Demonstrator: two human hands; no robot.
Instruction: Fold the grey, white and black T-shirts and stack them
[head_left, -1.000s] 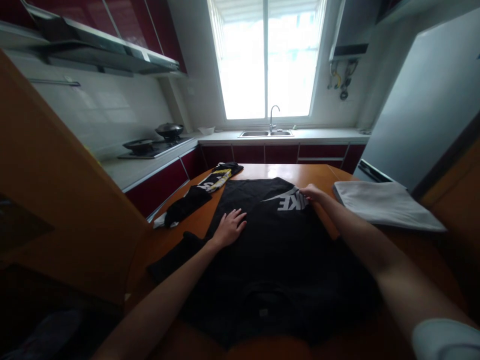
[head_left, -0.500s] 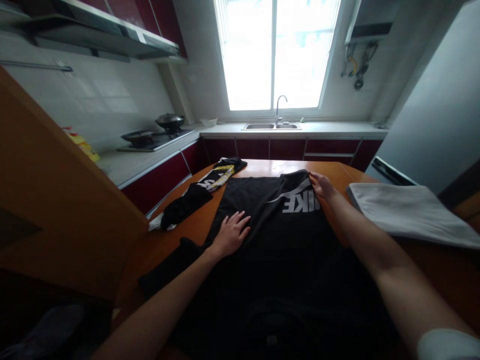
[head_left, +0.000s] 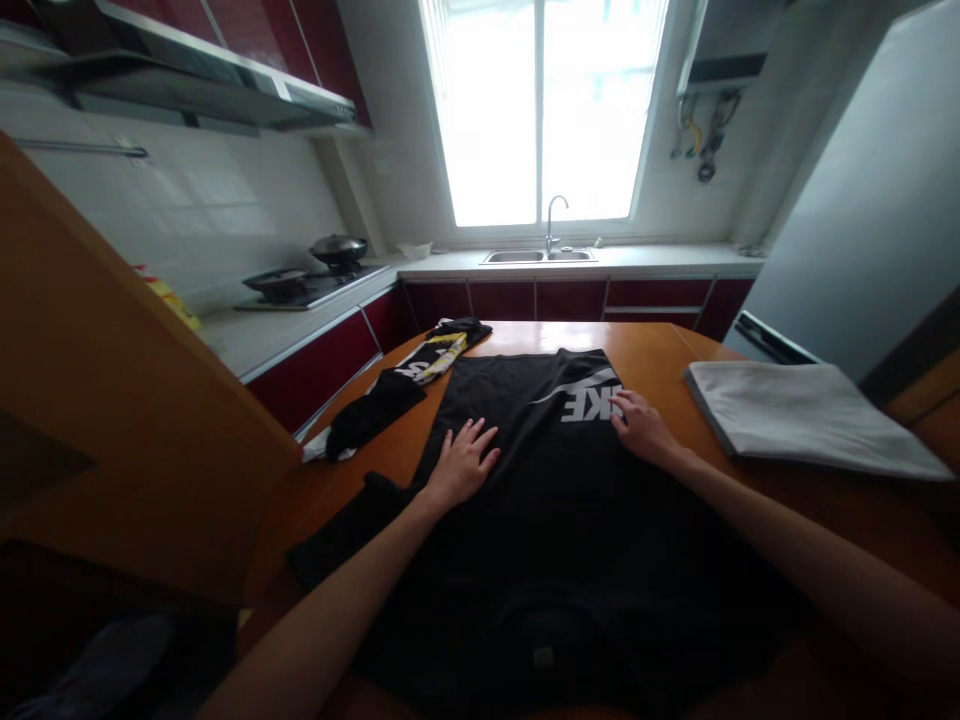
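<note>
Black shirt [head_left: 540, 510] runs lengthwise away from you, left hand [head_left: 459, 470] flat atop, fingers apart; right hand [head_left: 643, 430] nearer the lettering [head_left: 585, 404], can't tell if pinching.

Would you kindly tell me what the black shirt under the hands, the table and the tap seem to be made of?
The shirt looks like matte fabric, perhaps cotton or a blend: it creases softly without shine.
The table appears glossy wood or wood-look laminate: orange-brown, with bright glare.
The tap seems metal, perhaps chromed, judging by its silvery sheen.
</note>
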